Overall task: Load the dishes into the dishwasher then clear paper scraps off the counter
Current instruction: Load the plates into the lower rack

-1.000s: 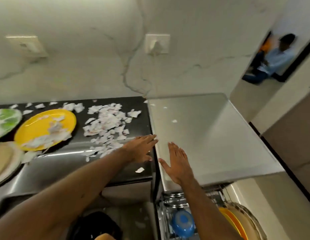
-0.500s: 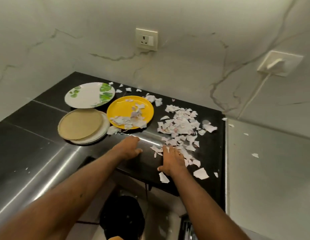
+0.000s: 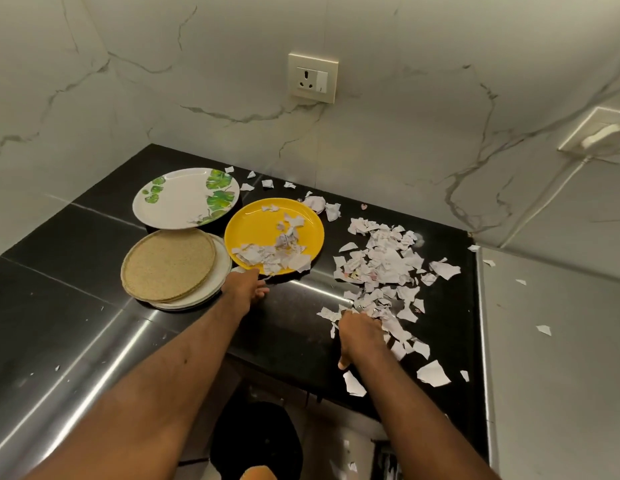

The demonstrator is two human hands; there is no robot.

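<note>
Now at the black counter (image 3: 76,271), head view looking down over both forearms.

- Left hand (image 3: 244,287): knuckles up at the near rim of the yellow plate (image 3: 253,216), fingers bent under. It touches or nearly touches the rim, but I cannot tell whether it has hold of it.
- Right hand (image 3: 360,336): back facing up at the near end of the paper scraps (image 3: 384,258), fingers bent down in among them, thumb stuck out toward the counter's front edge. The fingertips are hidden in paper, so I cannot tell if any scrap is pinched.
- Scraps: main heap lies on the counter right of the yellow plate. More lie on the plate itself, a few along the wall behind it, and some loose pieces near the front edge.
- A few stray bits lie on the grey surface (image 3: 561,341) adjoining the counter on the right.
- Leaf-print plate (image 3: 184,199): behind and left of the yellow one, its near edge over the stack below.
- Woven tan disc (image 3: 168,263): sits on a stack of white plates (image 3: 211,289), just left of the yellow plate.
- Wall socket (image 3: 313,77): on the marble wall above the plates
</note>
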